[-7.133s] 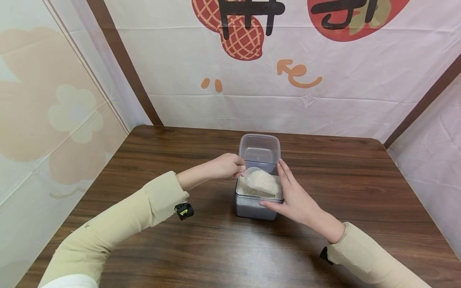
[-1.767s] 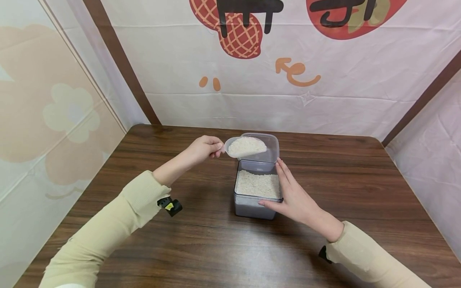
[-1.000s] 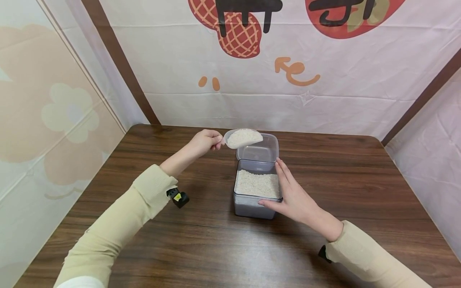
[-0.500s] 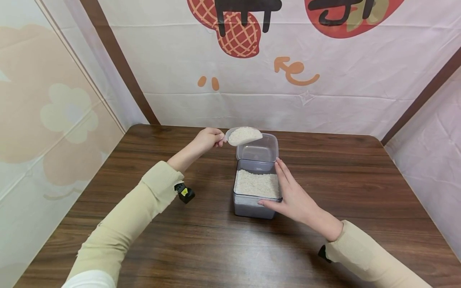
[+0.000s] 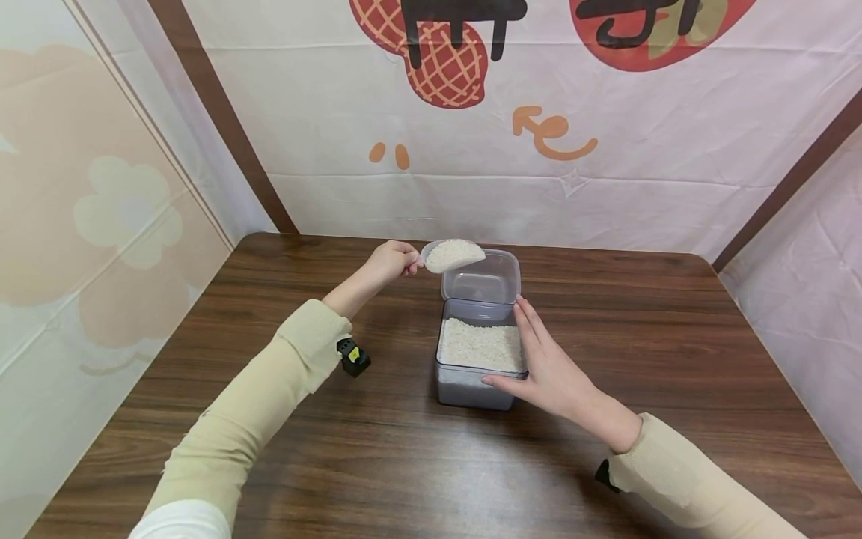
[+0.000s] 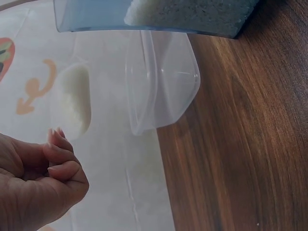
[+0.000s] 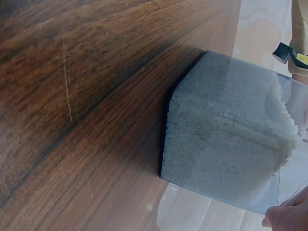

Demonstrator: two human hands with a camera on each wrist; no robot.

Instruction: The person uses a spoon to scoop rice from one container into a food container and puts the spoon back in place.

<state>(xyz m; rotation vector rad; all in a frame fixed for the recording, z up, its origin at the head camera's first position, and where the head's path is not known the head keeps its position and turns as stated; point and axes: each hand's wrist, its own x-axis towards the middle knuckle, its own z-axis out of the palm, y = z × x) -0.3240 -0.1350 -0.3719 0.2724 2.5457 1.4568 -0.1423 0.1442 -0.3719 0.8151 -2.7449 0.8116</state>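
Observation:
My left hand (image 5: 389,261) pinches the handle of a clear scoop heaped with white rice (image 5: 454,255). The scoop is held in the air, over an empty-looking clear plastic tub (image 5: 482,281) behind the bigger container. That bluish see-through container (image 5: 475,389) stands on the table with rice (image 5: 481,344) in it, lower at the far side. My right hand (image 5: 548,363) rests against its right side, thumb at the front rim and fingers along the right rim. In the left wrist view the left hand (image 6: 43,178) has its fingers curled; the scoop (image 6: 74,101) appears beyond it.
A brown wood-grain table (image 5: 633,337) lies under everything. Behind it hangs a white printed cloth (image 5: 323,112), with another cloth on the left side. A black wrist camera (image 5: 353,358) sits below the left sleeve.
The left hand has lifted the rice-filled scoop out of the container and carried it up and back over the rear tub, where it now hovers almost still. The right hand has stayed put.

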